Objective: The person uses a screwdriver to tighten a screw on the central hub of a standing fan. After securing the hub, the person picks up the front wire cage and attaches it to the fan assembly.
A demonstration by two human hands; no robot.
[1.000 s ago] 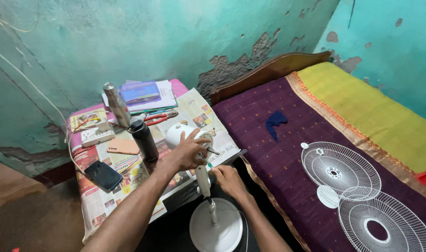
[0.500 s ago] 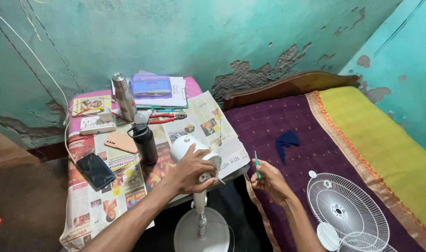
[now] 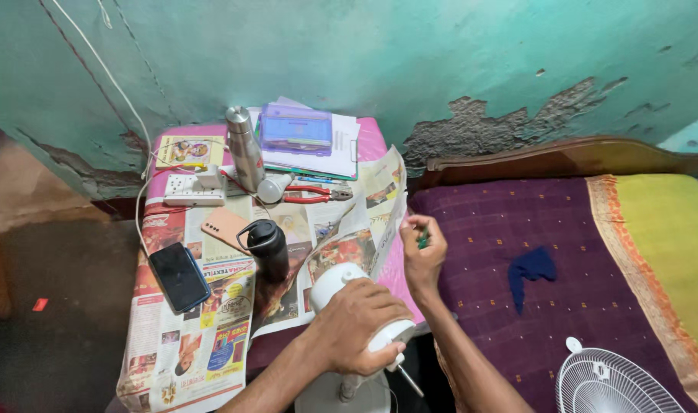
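while the left hand (image 3: 360, 325) stays clamped over the white fan motor housing (image 3: 335, 281) at about six o'clock, fingers wrapped tight round its top, the right hand (image 3: 422, 256) has lifted away toward one o'clock. its fingers are pinched together on a small green screwdriver (image 3: 423, 239), now raised beside the curled edge of the newspaper (image 3: 211, 336). compared with a second ago the tool is off the housing. the black bottle (image 3: 271, 248) stands at ten o'clock of the motor.
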